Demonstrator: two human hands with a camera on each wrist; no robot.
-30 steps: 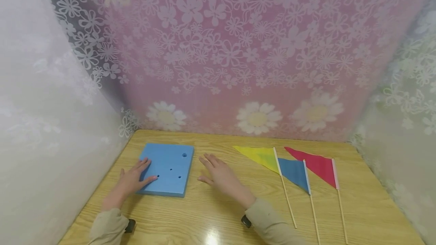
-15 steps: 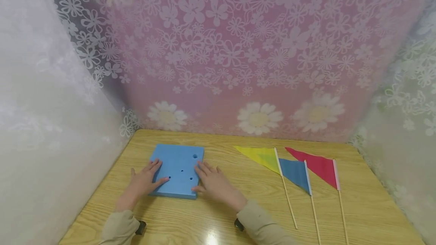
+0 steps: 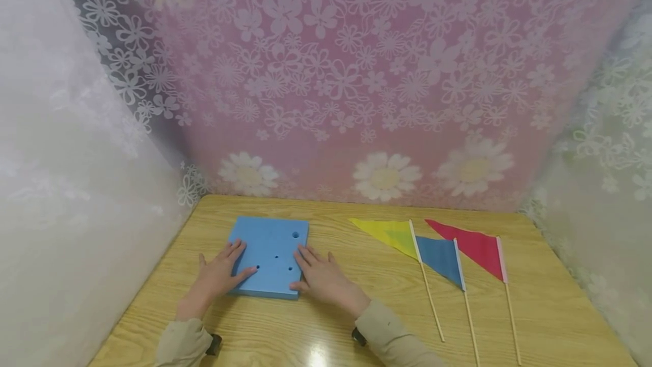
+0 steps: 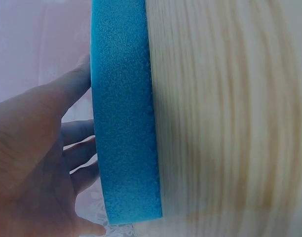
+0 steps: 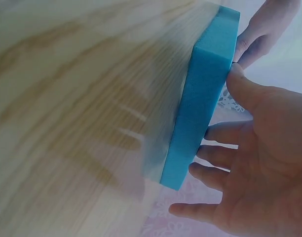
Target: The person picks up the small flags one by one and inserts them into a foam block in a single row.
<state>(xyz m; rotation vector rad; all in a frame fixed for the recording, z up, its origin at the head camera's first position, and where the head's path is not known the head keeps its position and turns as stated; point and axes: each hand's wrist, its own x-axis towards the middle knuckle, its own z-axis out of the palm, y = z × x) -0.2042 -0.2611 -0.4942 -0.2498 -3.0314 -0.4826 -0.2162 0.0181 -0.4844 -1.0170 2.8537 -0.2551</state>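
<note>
A blue foam board [image 3: 270,242] with several small holes lies flat on the wooden table, left of the middle. My left hand [image 3: 216,279] rests on its left side, fingers straight and thumb beside a hole. At the opposite edge my right hand [image 3: 326,282] touches the board with straightened fingers. In the left wrist view the board's thick side [image 4: 125,118] stands in front of the fingers. The right wrist view shows the board's side [image 5: 203,98] with my right fingertips along its upper edge and the other hand [image 5: 267,29] beyond.
Three pennant flags on thin wooden sticks lie to the right: a yellow flag [image 3: 389,234], a blue flag [image 3: 440,259] and a red flag [image 3: 476,248]. Yellow and blue overlap. Floral cloth [image 3: 326,101] hangs behind the wooden table [image 3: 285,333] and at its sides.
The board has slid to the right, with my left hand moving along on it. My right hand has come from apart to touching the board's right edge.
</note>
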